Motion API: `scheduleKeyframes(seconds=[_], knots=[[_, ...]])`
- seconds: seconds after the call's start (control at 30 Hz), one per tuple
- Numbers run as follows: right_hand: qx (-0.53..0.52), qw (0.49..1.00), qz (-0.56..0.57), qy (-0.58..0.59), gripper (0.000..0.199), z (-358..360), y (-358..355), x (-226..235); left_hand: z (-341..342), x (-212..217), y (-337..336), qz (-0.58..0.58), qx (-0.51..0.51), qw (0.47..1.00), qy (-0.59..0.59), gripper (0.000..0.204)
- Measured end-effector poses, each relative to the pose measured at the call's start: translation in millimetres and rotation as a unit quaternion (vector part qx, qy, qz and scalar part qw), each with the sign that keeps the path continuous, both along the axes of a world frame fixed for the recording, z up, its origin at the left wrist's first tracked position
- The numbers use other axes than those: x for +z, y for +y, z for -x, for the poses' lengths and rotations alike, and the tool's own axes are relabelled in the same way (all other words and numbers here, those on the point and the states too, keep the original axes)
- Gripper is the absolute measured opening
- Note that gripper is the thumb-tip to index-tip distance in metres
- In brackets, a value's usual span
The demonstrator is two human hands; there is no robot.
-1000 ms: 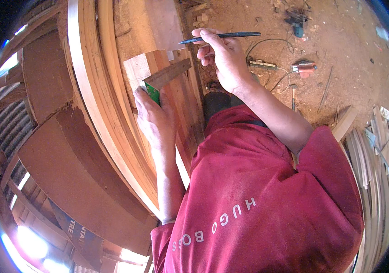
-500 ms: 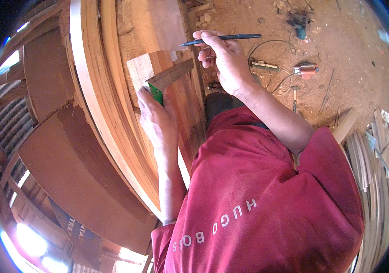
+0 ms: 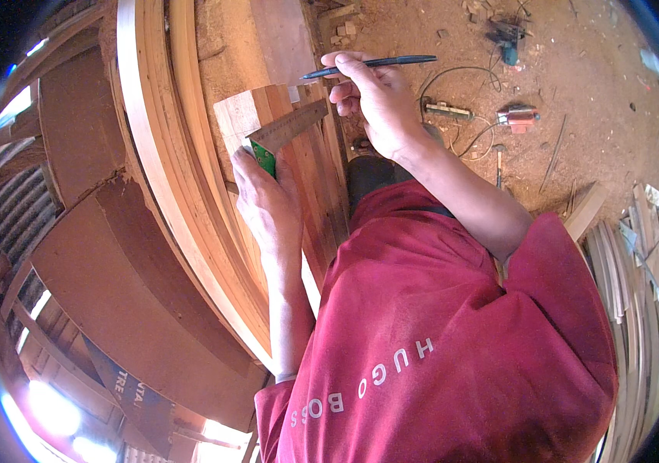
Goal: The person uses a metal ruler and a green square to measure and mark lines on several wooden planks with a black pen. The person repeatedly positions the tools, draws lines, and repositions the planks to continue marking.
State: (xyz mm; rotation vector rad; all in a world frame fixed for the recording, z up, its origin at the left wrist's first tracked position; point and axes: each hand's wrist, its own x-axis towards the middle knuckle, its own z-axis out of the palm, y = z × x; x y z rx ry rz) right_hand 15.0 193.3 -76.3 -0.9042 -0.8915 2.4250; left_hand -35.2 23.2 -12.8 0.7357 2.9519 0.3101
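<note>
My left hand (image 3: 269, 197) grips the green handle of a try square (image 3: 292, 126) against the side of some wooden boards (image 3: 256, 108) set side by side. The square's metal blade lies across the boards' upper faces near their ends. My right hand (image 3: 379, 100) pinches a black pen (image 3: 372, 66) between thumb and fingers, its tip pointing left, just above the far end of the boards. The other fingers of that hand are curled. What the left fingertips do beneath the handle is hidden.
Long timber strips (image 3: 183, 166) run along the left of the boards. On the sawdust-covered floor to the right lie a red power tool (image 3: 520, 118), a dark green power tool (image 3: 508, 51), cords and a hammer (image 3: 500, 166). Stacked wood strips (image 3: 638, 293) stand at the far right.
My right hand and the pen have shifted slightly to the left. The left hand and the try square hold their place.
</note>
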Motion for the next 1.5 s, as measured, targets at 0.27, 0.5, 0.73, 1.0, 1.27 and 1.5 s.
scheduleKeyframes(seconds=[0.27,0.5,0.73,1.0,1.27,1.5], knots=[[0.054,0.989,-0.055,-0.129,0.028,23.6,-16.9,-140.4,2.7,-4.0,0.0,-0.004,0.015,1.0,-0.011,0.045],[0.081,0.96,-0.11,-0.246,0.027,40.0,-48.9,-224.6,1.5,-0.9,0.6,-0.019,-0.006,1.0,0.008,0.044],[0.042,0.979,-0.042,-0.195,0.027,48.9,-61.3,-228.7,0.5,-0.3,0.6,-0.019,-0.004,1.0,0.006,0.045],[0.02,0.986,-0.008,-0.163,0.028,51.6,-68.9,-237.9,0.7,-0.5,1.7,-0.02,0.002,1.0,0.008,0.042],[-0.067,0.986,0.015,-0.151,0.019,55.8,-74.3,-239.0,0.9,0.7,3.8,-0.021,-0.005,1.0,0.008,0.042],[0.02,0.983,0.024,-0.182,0.033,52.0,-67.4,-220.3,1.1,-3.1,-1.5,-0.016,-0.006,1.0,0.022,0.042]])
